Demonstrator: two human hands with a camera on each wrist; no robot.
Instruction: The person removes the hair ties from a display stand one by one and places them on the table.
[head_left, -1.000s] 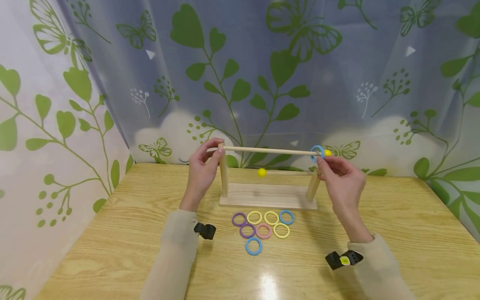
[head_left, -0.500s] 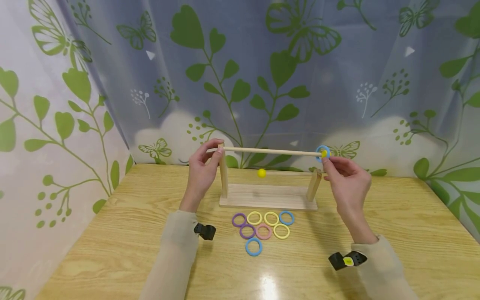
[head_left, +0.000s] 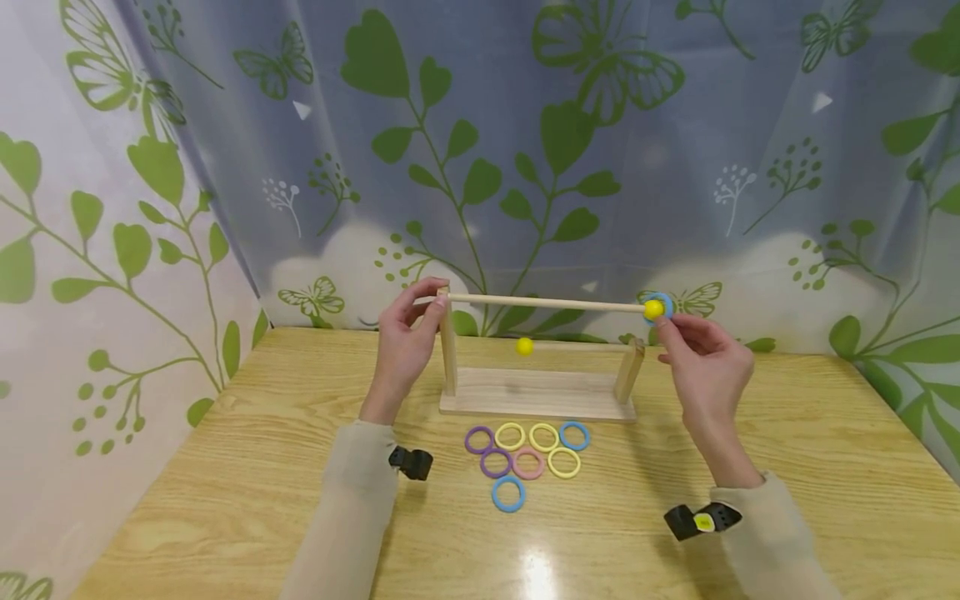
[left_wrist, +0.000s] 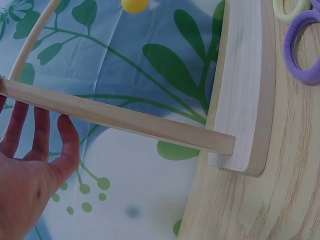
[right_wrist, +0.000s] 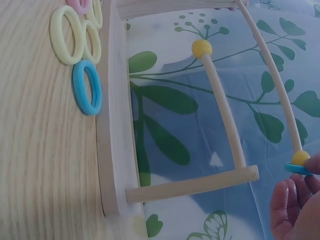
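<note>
My left hand [head_left: 403, 342] grips the top of the left post of a wooden stand [head_left: 536, 392]; in the left wrist view several fingers [left_wrist: 69, 137] lie against the post. A long upper rod [head_left: 547, 302] runs right from that post to a yellow ball [head_left: 654, 309] on its tip. Between thumb and fingers, my right hand [head_left: 712, 375] pinches a blue ring [head_left: 669, 307] at this ball. The right wrist view has the ring [right_wrist: 296, 169] at the ball's outer side. A lower rod [head_left: 577, 347] reaches left from the right post, ending in another yellow ball [head_left: 524, 346].
In front of the stand's base lie several loose rings: purple [head_left: 479, 440], yellow [head_left: 510, 437], a pink ring [head_left: 528, 463] and two blue, one blue ring [head_left: 508, 494] nearest me. The wooden table [head_left: 300, 400] backs onto a leaf-patterned curtain [head_left: 480, 167].
My right hand has moved right with the blue ring, from around the upper rod, over the yellow ball, to its outer side. The left hand and the stand have stayed put.
</note>
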